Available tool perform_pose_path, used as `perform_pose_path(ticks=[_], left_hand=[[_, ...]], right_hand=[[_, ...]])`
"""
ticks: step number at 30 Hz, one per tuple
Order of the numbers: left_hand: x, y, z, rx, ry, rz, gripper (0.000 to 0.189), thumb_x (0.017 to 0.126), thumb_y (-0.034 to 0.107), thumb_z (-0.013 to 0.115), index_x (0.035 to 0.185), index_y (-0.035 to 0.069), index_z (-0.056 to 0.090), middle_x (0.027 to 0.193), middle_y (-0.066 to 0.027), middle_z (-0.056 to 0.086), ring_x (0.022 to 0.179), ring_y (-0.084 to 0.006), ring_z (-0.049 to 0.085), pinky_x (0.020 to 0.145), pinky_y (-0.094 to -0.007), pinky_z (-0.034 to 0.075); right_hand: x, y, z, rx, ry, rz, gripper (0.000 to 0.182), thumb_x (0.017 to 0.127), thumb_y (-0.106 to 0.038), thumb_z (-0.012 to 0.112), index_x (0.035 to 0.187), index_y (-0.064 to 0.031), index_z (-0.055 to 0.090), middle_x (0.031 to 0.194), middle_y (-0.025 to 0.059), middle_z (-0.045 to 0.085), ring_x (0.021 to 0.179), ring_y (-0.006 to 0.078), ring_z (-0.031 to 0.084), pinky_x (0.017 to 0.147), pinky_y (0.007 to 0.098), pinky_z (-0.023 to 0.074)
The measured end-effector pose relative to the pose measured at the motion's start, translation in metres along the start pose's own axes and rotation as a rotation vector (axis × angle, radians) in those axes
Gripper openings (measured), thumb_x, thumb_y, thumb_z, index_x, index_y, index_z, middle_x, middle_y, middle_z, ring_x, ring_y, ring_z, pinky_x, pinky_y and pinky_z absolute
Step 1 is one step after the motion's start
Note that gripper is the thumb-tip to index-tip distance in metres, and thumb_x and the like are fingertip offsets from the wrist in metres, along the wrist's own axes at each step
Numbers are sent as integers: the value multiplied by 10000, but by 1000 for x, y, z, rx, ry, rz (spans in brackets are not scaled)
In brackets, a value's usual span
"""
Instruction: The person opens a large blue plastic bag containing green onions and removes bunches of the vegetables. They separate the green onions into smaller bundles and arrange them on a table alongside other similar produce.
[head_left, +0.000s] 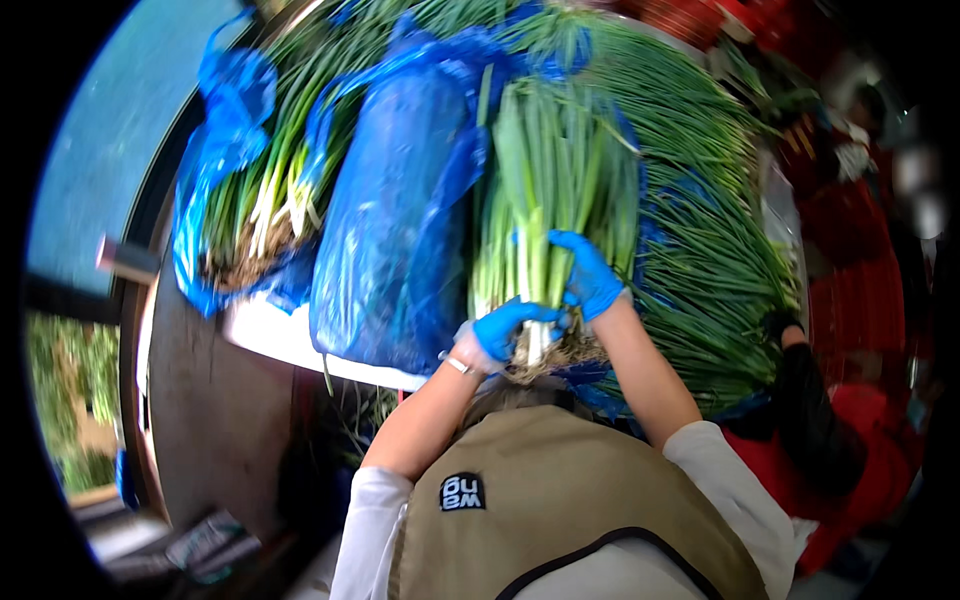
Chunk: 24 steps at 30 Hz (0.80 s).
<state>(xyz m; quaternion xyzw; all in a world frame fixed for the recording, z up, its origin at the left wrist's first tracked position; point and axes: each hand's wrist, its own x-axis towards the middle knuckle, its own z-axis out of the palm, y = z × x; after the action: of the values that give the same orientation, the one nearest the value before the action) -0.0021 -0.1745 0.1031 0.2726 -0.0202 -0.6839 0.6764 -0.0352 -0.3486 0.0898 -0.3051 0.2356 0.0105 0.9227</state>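
Observation:
Blue gloves cover both of my hands. My left hand (499, 330) grips the white lower stems of a few green onions (533, 247), just above their roots. On the right side of the same stems, a little higher, my right hand (592, 276) closes around them. These stems lie over a larger pile of green onions (611, 180), leaves pointing away from me. Brown, tangled roots (536, 367) hang at the near end, close to my apron (585, 480). Left of my hands lies a long, full blue plastic bag (397, 217).
An opened blue bag (195, 225) holds more green onions (281, 180) at the left. A white table edge (360, 370) shows in front. Further green onions (705, 247) cover the right side, where another person's dark-gloved hand (780, 324) touches them. Red crates (855, 300) stand beyond.

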Motion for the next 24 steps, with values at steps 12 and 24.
perform_pose_path(ticks=[12,24], left_hand=[[-4,12,-30,-9,-168,-168,578,706,44,521,1257,-61,386,1061,-164,539,770,-196,566,718,-258,478],[19,-23,-32,271,146,-92,388,734,27,539,1113,-54,520,902,-168,636,709,-227,616,620,-309,518]], right_hand=[[-36,-6,0,-212,102,-60,340,831,-193,616,1096,14,559,985,149,632,847,238,641,724,379,539],[-50,-5,-40,-935,388,0,344,866,-225,528,846,110,601,700,220,637,595,273,647,560,378,519]])
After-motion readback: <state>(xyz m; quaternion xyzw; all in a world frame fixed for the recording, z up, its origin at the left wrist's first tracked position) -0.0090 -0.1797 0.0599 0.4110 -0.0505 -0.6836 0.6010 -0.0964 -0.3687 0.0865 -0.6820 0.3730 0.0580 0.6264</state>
